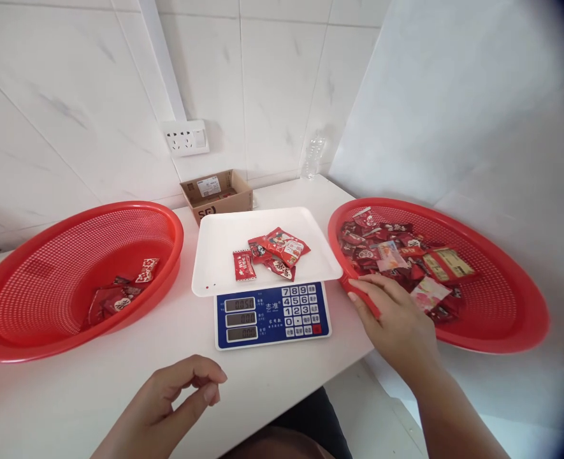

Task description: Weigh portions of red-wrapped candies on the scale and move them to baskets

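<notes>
My left hand (171, 401) hovers over the near table edge, its fingers curled in with the thumb tip against them; nothing shows in it. At the near rim of the right red basket (525, 331) is my right hand (396, 319), thumb and fingers closed around the rim. That basket holds many red candy packets (406, 252) and a yellowish packet (448, 263). Between the hands stands a digital scale (272, 315) with a blue panel. Several red packets (286, 245) lie on its white tray (219, 236), some overlapping.
The left red basket (37, 280) holds a few red packets (119, 299) low on its right side. Behind the scale are an open cardboard box (229, 203) and, against the wall, a clear plastic bottle (314, 156). A wall socket (186, 137) is above the box.
</notes>
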Action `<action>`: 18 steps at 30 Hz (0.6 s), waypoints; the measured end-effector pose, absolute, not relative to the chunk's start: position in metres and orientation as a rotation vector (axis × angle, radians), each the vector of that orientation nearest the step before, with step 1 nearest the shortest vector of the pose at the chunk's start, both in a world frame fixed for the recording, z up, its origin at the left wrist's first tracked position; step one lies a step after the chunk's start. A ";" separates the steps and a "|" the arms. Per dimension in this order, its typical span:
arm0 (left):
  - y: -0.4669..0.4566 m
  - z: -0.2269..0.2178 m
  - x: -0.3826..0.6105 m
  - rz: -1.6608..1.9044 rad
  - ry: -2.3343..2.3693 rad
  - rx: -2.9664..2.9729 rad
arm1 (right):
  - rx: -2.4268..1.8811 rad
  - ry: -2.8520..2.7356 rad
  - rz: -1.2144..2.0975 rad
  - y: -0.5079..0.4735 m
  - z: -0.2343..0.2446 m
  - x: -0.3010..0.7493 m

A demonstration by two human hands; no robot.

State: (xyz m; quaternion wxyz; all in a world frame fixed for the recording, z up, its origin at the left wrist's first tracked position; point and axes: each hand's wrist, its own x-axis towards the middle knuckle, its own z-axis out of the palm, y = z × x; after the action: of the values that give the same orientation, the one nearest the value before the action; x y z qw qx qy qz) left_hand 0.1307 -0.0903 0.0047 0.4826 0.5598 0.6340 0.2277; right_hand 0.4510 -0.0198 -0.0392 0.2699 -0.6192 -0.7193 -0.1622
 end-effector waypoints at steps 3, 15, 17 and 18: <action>-0.086 0.009 0.140 0.518 1.597 1.362 | -1.645 -1.944 -0.523 -0.022 -0.042 0.448; -0.037 0.026 0.178 0.452 1.669 1.626 | -1.464 -2.100 -0.264 -0.026 -0.033 0.467; -0.029 0.025 0.182 0.509 1.685 1.681 | -1.444 -2.109 -0.218 -0.025 -0.030 0.469; -0.025 0.025 0.184 0.523 1.676 1.713 | -1.436 -2.112 -0.195 -0.025 -0.028 0.470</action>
State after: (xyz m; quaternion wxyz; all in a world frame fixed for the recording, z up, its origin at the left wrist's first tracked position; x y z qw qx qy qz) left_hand 0.1840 -0.0250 0.0247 0.3377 0.6572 0.6433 0.2006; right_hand 0.4704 -0.0250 -0.0285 0.2858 -0.5372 -0.7902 -0.0729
